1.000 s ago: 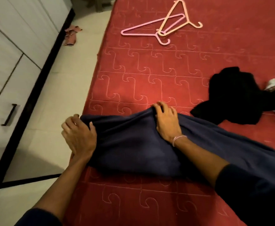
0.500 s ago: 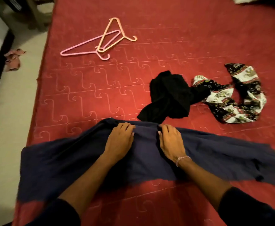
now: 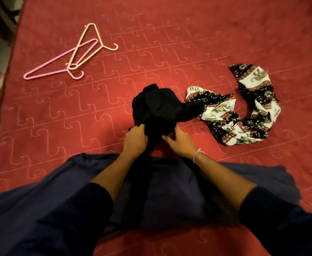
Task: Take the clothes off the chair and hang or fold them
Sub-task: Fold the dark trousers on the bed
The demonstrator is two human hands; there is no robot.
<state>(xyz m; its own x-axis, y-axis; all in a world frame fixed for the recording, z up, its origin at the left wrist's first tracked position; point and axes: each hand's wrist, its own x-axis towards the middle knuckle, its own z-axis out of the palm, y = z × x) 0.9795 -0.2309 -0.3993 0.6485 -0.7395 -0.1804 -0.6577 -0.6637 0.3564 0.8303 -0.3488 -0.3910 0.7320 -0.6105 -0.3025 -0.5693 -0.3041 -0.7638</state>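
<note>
Black crumpled soft-fabric garment [image 3: 158, 108] lies mid-bed on red quilted bedspread [image 3: 188, 43]. Left hand [image 3: 135, 140] and right hand [image 3: 179, 142] pinch its near edge. Likely light, limp; best held at seams or shoulders.

**Hands leave navy cloth, take black garment**

Both hands are off the wide navy blue cloth [image 3: 179, 191] now. Left hand [image 3: 135, 140] grips the crumpled black garment [image 3: 162, 108]; right hand [image 3: 181, 143] pinches its near edge, lifting it slightly.
</note>
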